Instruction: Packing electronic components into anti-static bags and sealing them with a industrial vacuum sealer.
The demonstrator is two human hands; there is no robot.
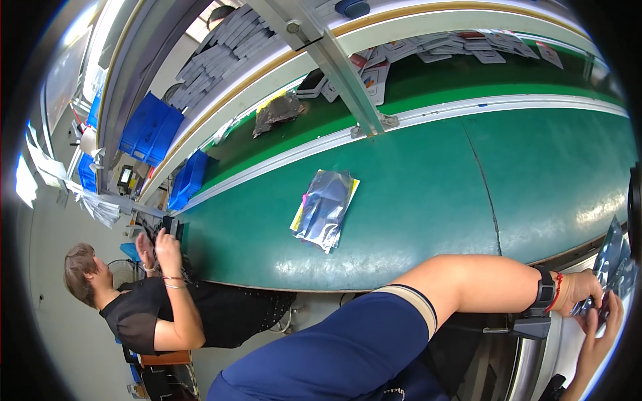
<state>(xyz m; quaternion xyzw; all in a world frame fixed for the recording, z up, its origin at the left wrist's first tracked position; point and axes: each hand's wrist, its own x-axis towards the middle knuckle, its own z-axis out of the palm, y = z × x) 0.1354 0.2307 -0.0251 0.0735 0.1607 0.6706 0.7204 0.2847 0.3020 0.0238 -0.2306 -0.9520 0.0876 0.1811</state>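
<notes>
Green bench (414, 200), silvery bag (612, 257) in hand

Co-worker (144, 324) at 8 o'clock; flat packet (324, 208) nr centre. Bag btwn 3 & 4 o'clock: L hand (583, 291), fingers clamped on it; R hand (600, 335) apparently pinching lower end. Prob. bag-handling step; next needs steady grip.

Left hand (580, 291) holds a shiny bag (611, 257); right hand (602, 334) apparently pinches it; silver packet (326, 206) on green table (421, 194)

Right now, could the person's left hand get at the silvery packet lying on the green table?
Probably yes: nothing visible stands on the green table between the left hand and the silvery packet, though that hand is busy at a shiny bag.
</notes>
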